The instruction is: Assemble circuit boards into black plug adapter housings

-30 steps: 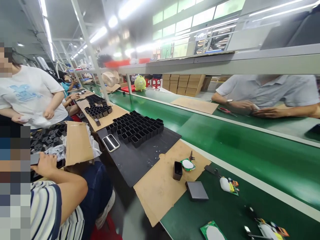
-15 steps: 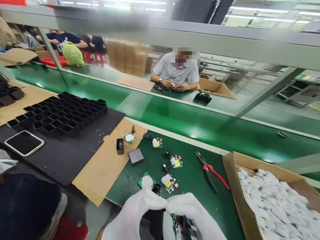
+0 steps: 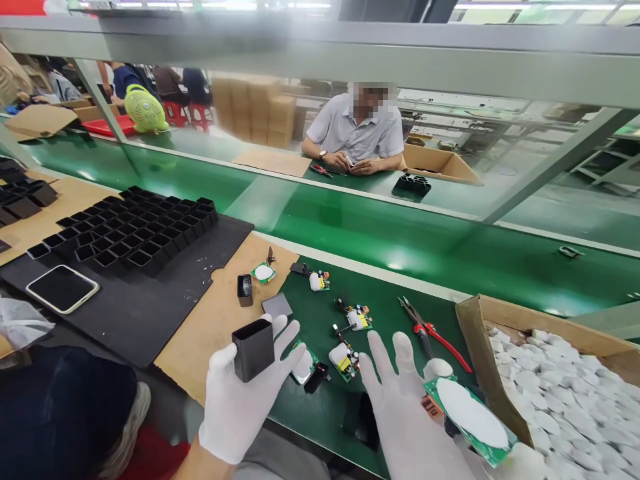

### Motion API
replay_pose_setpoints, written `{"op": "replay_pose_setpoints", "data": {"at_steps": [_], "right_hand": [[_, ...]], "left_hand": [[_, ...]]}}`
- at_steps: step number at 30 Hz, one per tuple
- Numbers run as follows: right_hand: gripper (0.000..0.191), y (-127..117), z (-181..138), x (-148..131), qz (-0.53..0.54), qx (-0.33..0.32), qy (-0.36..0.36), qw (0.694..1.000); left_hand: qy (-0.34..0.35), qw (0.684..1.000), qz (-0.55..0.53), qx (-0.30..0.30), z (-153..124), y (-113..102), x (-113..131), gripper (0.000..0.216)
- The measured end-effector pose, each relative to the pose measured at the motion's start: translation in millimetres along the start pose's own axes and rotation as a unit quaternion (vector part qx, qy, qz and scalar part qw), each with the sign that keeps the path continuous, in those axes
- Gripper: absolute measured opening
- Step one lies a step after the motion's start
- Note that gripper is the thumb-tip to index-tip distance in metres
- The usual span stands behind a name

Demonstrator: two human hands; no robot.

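My left hand [image 3: 240, 407], in a white glove, holds a black square housing [image 3: 253, 349] against the palm with the thumb, fingers stretched upward. My right hand [image 3: 405, 413], also gloved, has its fingers spread and carries a green circuit board with a white oval pad [image 3: 470, 420] at the thumb side. Both hands hover over the near edge of the green mat [image 3: 380, 313]. Below them lie several small circuit boards [image 3: 345, 360], a grey square cover [image 3: 277, 305] and a second black housing [image 3: 245, 290].
Red-handled pliers [image 3: 430, 333] lie right of the boards. A cardboard box [image 3: 480, 347] of white pads stands at the right. Rows of black housings [image 3: 135, 230] and a phone [image 3: 63, 289] sit on a black sheet at left. A person [image 3: 357, 133] sits beyond the green conveyor [image 3: 400, 233].
The view swung from the left neighbours to my own bench. My hands, pressed together low half a second ago, have come apart and risen, the left with the housing, the right with the board.
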State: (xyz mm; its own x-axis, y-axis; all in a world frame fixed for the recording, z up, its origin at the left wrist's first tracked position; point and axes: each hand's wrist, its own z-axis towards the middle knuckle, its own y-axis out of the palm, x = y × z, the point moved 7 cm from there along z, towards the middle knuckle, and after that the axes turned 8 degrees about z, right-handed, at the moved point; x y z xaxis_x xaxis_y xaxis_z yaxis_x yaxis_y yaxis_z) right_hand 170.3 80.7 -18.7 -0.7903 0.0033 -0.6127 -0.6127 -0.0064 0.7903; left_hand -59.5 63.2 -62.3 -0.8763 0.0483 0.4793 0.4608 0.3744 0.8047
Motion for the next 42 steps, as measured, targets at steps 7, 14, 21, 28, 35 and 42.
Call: {"op": "replay_pose_setpoints", "data": {"at_steps": [7, 14, 21, 28, 35, 42], "right_hand": [[0.063, -13, 4, 6, 0.094, 0.081, 0.037, 0.992], [0.058, -8, 0, 5, 0.114, 0.193, 0.055, 0.973], [0.068, -14, -3, 6, 0.096, 0.196, 0.068, 0.973], [0.066, -35, -5, 3, 0.034, 0.169, 0.034, 0.984], [0.063, -22, -12, -9, -0.081, 0.102, -0.003, 0.991], [0.069, 16, -2, -36, -0.395, -0.069, -0.085, 0.912]], "left_hand": [[-0.09, 0.967, -0.152, 0.183, -13, 12, -3, 0.05], [-0.12, 0.978, -0.08, 0.154, -12, -9, -9, 0.059], [-0.121, 0.992, 0.011, 0.036, -15, -7, -15, 0.042], [-0.07, 0.969, 0.227, -0.068, -31, 1, -21, 0.055], [0.081, 0.872, 0.462, -0.142, -33, 23, -2, 0.069], [0.282, 0.741, 0.589, -0.154, -37, 42, 20, 0.061]]}}
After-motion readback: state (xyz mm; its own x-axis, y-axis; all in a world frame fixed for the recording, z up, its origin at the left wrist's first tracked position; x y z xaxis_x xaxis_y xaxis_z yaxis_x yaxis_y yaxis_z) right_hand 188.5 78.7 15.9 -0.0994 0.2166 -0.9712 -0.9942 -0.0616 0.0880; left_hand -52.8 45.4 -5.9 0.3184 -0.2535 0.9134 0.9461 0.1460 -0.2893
